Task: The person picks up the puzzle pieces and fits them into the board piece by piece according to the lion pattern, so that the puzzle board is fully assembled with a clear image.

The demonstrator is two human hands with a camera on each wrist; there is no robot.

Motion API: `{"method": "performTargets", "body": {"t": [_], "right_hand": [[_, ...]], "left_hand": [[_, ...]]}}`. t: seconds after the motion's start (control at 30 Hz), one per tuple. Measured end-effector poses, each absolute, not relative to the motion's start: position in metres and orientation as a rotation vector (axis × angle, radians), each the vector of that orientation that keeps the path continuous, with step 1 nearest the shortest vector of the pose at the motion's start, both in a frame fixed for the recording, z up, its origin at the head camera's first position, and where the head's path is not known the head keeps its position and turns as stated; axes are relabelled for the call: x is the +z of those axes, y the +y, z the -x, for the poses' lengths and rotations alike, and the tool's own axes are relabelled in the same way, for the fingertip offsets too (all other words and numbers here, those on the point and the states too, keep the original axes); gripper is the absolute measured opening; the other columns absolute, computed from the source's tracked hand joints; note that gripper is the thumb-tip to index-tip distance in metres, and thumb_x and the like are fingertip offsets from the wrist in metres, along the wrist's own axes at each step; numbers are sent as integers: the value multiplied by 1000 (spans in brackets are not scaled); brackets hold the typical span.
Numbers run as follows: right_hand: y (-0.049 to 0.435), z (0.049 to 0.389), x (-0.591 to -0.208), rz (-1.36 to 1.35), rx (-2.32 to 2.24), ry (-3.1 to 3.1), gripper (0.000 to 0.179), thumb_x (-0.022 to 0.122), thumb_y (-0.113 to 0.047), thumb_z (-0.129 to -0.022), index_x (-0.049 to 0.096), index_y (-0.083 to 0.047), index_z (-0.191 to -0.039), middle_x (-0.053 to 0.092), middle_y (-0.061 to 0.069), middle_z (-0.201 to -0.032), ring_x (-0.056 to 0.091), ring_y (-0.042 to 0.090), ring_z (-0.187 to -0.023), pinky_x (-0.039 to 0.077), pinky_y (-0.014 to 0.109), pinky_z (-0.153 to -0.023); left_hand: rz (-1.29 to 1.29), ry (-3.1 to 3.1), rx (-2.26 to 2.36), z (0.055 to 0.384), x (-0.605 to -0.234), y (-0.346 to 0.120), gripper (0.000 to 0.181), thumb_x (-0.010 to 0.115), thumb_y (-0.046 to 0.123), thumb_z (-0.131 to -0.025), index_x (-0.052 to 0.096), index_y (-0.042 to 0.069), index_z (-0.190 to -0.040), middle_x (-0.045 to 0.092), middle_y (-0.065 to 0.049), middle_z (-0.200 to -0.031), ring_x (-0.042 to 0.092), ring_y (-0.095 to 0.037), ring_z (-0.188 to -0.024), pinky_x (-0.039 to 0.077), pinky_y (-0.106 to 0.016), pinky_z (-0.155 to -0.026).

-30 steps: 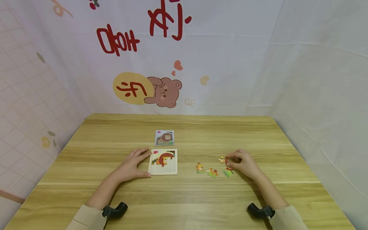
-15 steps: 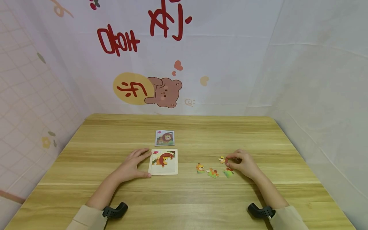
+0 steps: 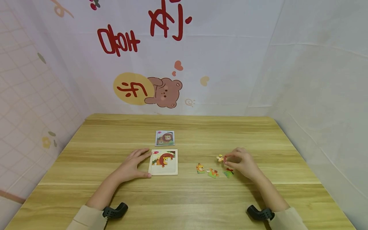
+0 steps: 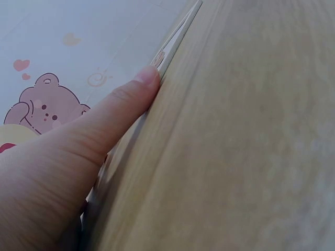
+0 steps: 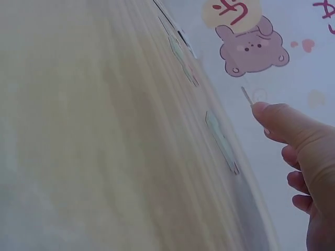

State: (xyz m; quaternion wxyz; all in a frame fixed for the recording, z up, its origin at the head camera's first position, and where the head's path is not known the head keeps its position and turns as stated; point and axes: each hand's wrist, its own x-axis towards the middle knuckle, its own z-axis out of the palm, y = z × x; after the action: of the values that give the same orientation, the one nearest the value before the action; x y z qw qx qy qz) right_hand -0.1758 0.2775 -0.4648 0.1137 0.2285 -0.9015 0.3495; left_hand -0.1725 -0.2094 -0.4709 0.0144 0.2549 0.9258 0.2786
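A square puzzle board [image 3: 172, 171] with a pale frame and a partly filled lion picture lies flat on the table. My left hand [image 3: 133, 166] rests at its left side, thumb and index finger spread and touching the frame near its two left corners. In the left wrist view the straight thumb [image 4: 118, 112] lies on the board's edge. To the right, my right hand [image 3: 244, 162] pinches a small puzzle piece [image 3: 220, 158] between thumb and fingers. The right wrist view shows that puzzle piece [image 5: 246, 95] edge-on, raised off the tabletop.
Three loose puzzle pieces lie between the hands: one with a cub's face [image 3: 200, 168], an orange and green one [image 3: 213, 173] and a green one [image 3: 228, 172] close below my right hand. A lion picture card [image 3: 164, 138] lies behind the board. White printed cloth [image 3: 230, 64] surrounds the wooden table.
My right hand has lifted the pinched puzzle piece from the table and shifted it slightly left. My left hand and the board have stayed in place.
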Motion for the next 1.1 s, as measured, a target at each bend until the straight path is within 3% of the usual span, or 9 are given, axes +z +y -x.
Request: {"method": "performTargets", "body": {"t": [0.47,0.8,1.1], "right_hand": [[234,170,-448,-914,1026,-2446,26,85,-13,-71,75,-13,-95,60,-10,-87,49,12,-86,40,28,-72],[198,177,-450,-977,1030,-2416,26,87,-16,-69,76,-15,-93,60,-11,-87,48,10,-85,38,29,-72],[171,186,-452,-1009,1059,-2432,26,87,-16,-70,76,-16,-94,62,-5,-85,47,10,-83,38,29,-71]], "left_hand": [[-794,2885,877,173,-470,-210,98,74,65,-68,45,12,-144,33,-11,-151,22,-35,-137,23,-63,-102],[-793,2879,874,172,-469,-209,99,73,67,-67,45,12,-145,32,-9,-151,21,-33,-138,24,-62,-103],[-796,2888,891,171,-469,-209,97,76,62,-68,46,11,-144,33,-12,-150,22,-36,-137,23,-64,-102]]}}
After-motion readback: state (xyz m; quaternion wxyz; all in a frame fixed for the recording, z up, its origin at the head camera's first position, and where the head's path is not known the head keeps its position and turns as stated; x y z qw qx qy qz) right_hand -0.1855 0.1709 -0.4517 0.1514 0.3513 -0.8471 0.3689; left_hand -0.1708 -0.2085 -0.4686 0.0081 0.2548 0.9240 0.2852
